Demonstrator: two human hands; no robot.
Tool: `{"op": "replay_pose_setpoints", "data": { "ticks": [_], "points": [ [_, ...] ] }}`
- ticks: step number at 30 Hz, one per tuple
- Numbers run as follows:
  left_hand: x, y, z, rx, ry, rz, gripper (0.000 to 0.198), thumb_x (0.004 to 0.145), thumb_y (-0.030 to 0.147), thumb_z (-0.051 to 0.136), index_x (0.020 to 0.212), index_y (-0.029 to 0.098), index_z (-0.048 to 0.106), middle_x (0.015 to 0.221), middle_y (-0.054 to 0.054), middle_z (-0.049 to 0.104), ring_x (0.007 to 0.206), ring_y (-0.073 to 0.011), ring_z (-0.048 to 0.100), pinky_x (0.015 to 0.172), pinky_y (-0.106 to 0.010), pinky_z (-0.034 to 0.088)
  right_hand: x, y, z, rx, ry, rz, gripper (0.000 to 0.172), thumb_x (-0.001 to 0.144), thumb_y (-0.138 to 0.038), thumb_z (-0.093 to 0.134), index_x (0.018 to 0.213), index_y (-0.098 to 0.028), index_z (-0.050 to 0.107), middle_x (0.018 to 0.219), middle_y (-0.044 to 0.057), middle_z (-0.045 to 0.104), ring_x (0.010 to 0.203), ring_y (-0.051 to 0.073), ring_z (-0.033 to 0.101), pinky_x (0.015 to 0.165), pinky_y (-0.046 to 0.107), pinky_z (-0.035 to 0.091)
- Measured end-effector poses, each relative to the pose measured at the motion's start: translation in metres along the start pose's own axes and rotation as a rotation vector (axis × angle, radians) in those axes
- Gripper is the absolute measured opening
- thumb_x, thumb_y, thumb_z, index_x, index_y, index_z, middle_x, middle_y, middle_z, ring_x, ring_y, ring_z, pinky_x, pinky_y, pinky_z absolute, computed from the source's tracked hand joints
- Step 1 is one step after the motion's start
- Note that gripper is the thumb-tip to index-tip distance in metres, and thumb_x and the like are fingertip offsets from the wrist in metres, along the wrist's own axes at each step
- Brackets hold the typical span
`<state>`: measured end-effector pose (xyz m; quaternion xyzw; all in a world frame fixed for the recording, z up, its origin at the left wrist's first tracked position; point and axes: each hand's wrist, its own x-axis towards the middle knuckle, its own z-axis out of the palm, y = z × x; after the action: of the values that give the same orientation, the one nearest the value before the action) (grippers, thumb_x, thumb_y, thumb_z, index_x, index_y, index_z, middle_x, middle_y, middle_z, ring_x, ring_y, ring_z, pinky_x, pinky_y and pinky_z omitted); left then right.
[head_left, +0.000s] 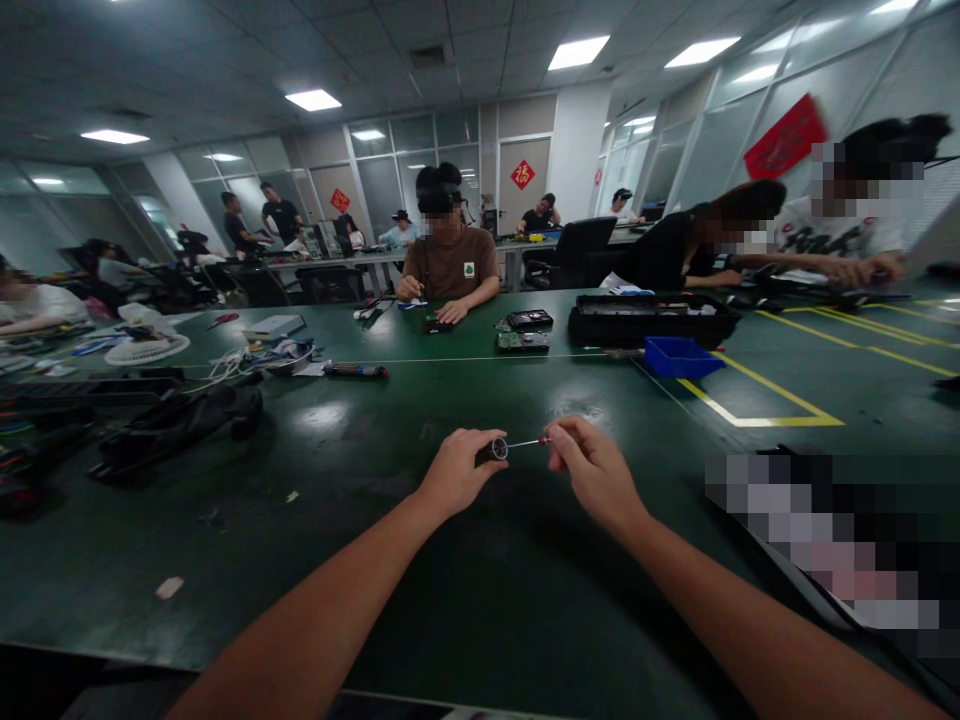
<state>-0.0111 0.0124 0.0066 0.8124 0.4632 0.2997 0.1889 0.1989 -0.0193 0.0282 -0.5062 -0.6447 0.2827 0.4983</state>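
Observation:
Between the thumb and fingers of my left hand [456,468] is a small dark round part with a silvery ring at its end [499,449]; its exact kind does not show. My right hand [592,462] pinches a thin screwdriver [525,443] by its red handle. The metal shaft points left toward the round part, and its tip is at or very near the ringed end; whether it touches I cannot tell. Both hands are above the green tabletop [480,600], in front of me.
Beyond my hands are a blue tray [682,357], a long black housing [652,320] and circuit boards [522,342]. A dark pen-like tool [355,370] and black casings [180,430] lie leftward. Across the table a person [450,255] handles parts. A pixelated object [832,540] is near right.

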Motion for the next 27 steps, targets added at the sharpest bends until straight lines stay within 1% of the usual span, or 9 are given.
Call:
{"op": "replay_pose_setpoints", "data": {
  "ticks": [2, 4, 8, 12, 16, 21, 24, 26, 27],
  "points": [
    [0.000, 0.002, 0.000, -0.002, -0.011, -0.001, 0.040, 0.087, 0.027, 0.070, 0.126, 0.027, 0.062, 0.112, -0.003, 0.068, 0.104, -0.0230, 0.057, 0.092, -0.038, 0.043, 0.000, 0.001, 0.001, -0.044, 0.032, 0.017, 0.039, 0.095, -0.052, 0.044, 0.084, -0.021, 0.065, 0.056, -0.001, 0.056, 0.054, 0.017, 0.055, 0.054, 0.029, 0.041],
    [0.000, 0.003, 0.000, -0.005, -0.018, -0.001, 0.040, 0.087, 0.028, 0.070, 0.126, 0.027, 0.062, 0.111, -0.003, 0.068, 0.103, -0.0227, 0.057, 0.092, -0.038, 0.043, 0.001, 0.003, 0.002, -0.077, 0.090, 0.013, 0.040, 0.096, -0.052, 0.043, 0.083, -0.020, 0.065, 0.060, 0.000, 0.058, 0.055, 0.017, 0.054, 0.054, 0.030, 0.040],
    [0.000, 0.001, 0.001, -0.004, 0.004, -0.001, 0.040, 0.087, 0.028, 0.070, 0.126, 0.028, 0.061, 0.112, -0.002, 0.068, 0.102, -0.0224, 0.057, 0.091, -0.038, 0.043, 0.000, 0.008, 0.003, 0.001, 0.076, 0.007, 0.031, 0.095, -0.045, 0.044, 0.101, -0.021, 0.064, 0.077, 0.003, 0.065, 0.066, 0.019, 0.058, 0.060, 0.031, 0.043],
    [0.000, -0.001, 0.002, 0.009, 0.003, 0.011, 0.040, 0.086, 0.028, 0.071, 0.125, 0.027, 0.062, 0.111, -0.003, 0.068, 0.101, -0.0227, 0.057, 0.092, -0.039, 0.043, -0.001, 0.010, 0.003, 0.013, 0.030, 0.039, 0.034, 0.097, -0.047, 0.041, 0.098, -0.023, 0.065, 0.076, 0.002, 0.063, 0.063, 0.018, 0.055, 0.060, 0.032, 0.042],
    [0.000, -0.004, 0.002, 0.013, 0.008, 0.016, 0.041, 0.087, 0.029, 0.070, 0.127, 0.028, 0.061, 0.113, -0.003, 0.068, 0.104, -0.0230, 0.058, 0.094, -0.040, 0.044, 0.002, 0.010, 0.006, 0.131, 0.100, 0.063, 0.029, 0.090, -0.044, 0.054, 0.107, -0.022, 0.062, 0.083, 0.003, 0.067, 0.071, 0.019, 0.060, 0.066, 0.033, 0.046],
    [0.001, -0.003, 0.001, 0.004, 0.046, -0.004, 0.041, 0.088, 0.026, 0.068, 0.128, 0.028, 0.059, 0.115, -0.003, 0.067, 0.107, -0.0226, 0.057, 0.098, -0.041, 0.044, 0.008, 0.014, 0.011, 0.404, 0.133, 0.189, 0.029, 0.082, -0.047, 0.066, 0.091, -0.020, 0.067, 0.083, 0.005, 0.068, 0.078, 0.020, 0.062, 0.077, 0.036, 0.051],
    [0.003, 0.000, -0.001, 0.010, 0.066, 0.058, 0.042, 0.090, 0.024, 0.066, 0.131, 0.027, 0.057, 0.122, -0.003, 0.064, 0.113, -0.0214, 0.055, 0.103, -0.040, 0.041, 0.013, 0.022, 0.011, 0.676, 0.158, 0.358, 0.027, 0.079, -0.047, 0.067, 0.084, -0.021, 0.066, 0.074, 0.003, 0.064, 0.067, 0.017, 0.060, 0.070, 0.035, 0.054],
    [0.004, 0.000, -0.001, 0.048, 0.017, 0.051, 0.042, 0.089, 0.025, 0.066, 0.130, 0.028, 0.058, 0.119, -0.003, 0.065, 0.111, -0.0222, 0.055, 0.102, -0.042, 0.041, 0.016, 0.028, 0.011, 0.694, 0.160, 0.458, 0.026, 0.077, -0.046, 0.068, 0.075, -0.021, 0.062, 0.064, 0.001, 0.058, 0.057, 0.016, 0.055, 0.062, 0.034, 0.054],
    [0.004, -0.001, -0.001, 0.068, -0.017, 0.034, 0.041, 0.089, 0.026, 0.066, 0.129, 0.028, 0.059, 0.117, -0.004, 0.066, 0.108, -0.0228, 0.056, 0.101, -0.043, 0.042, 0.017, 0.031, 0.011, 0.655, 0.183, 0.439, 0.025, 0.078, -0.045, 0.068, 0.075, -0.021, 0.062, 0.065, 0.001, 0.058, 0.058, 0.016, 0.055, 0.060, 0.033, 0.054]
  ]
}}
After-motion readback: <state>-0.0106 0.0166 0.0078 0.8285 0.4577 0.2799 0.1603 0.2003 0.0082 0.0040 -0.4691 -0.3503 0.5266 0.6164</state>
